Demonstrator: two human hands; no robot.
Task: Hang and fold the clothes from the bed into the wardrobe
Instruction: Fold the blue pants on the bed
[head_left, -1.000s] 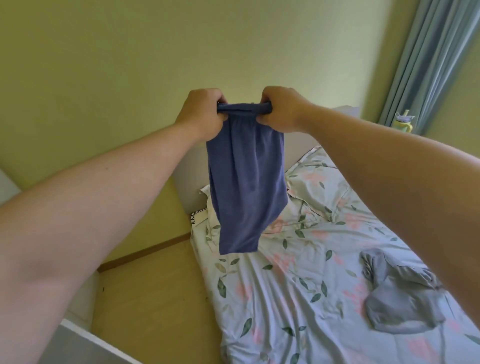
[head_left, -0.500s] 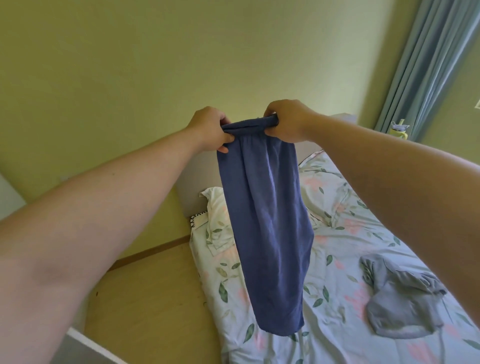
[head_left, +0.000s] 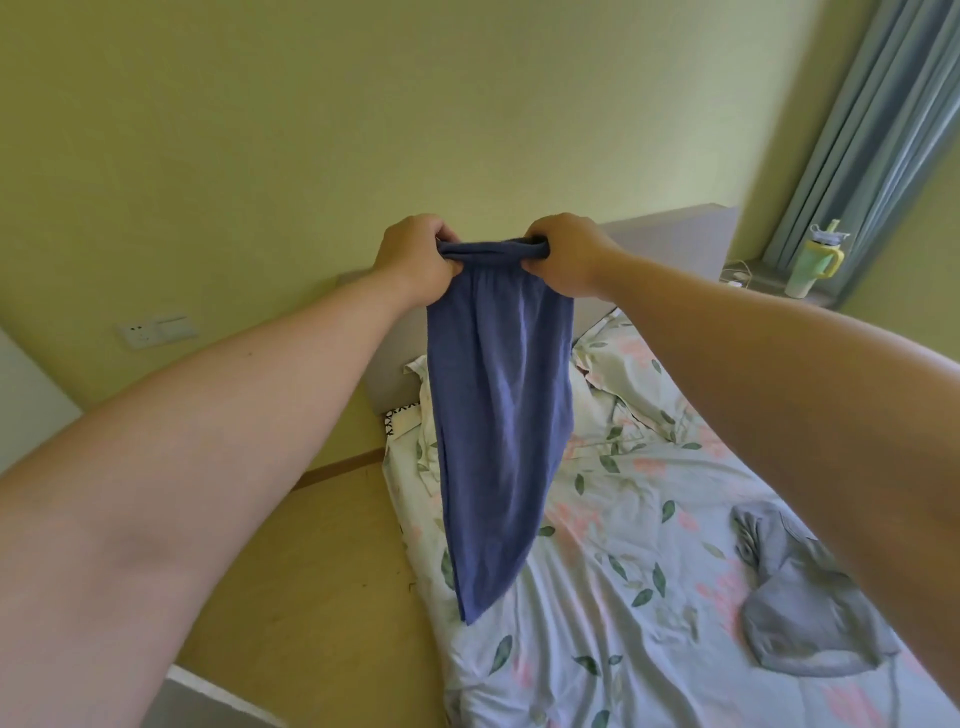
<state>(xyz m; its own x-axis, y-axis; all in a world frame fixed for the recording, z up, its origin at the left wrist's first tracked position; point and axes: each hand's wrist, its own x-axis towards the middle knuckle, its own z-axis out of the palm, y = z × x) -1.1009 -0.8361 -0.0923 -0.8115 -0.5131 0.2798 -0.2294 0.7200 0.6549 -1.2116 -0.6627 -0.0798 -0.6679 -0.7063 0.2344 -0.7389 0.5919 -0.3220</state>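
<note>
Both arms were held out above the bed (head_left: 613, 561). The left hand (head_left: 415, 260) and right hand (head_left: 566, 257) each had their fingers curled tightly round the bunched top edge of a blue garment (head_left: 498, 415), one at either end. The garment hung down over the bed's left edge. A grey garment (head_left: 800, 618) lay crumpled on the bed to the right.

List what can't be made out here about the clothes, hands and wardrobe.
Head view only.
The wardrobe: out of frame.
The blue garment: type unclear; its top is bunched in the left hand and right hand.
The grey garment: crumpled on the bed, partly behind the right forearm.
The bed's foot: cut by the bottom edge.
</note>
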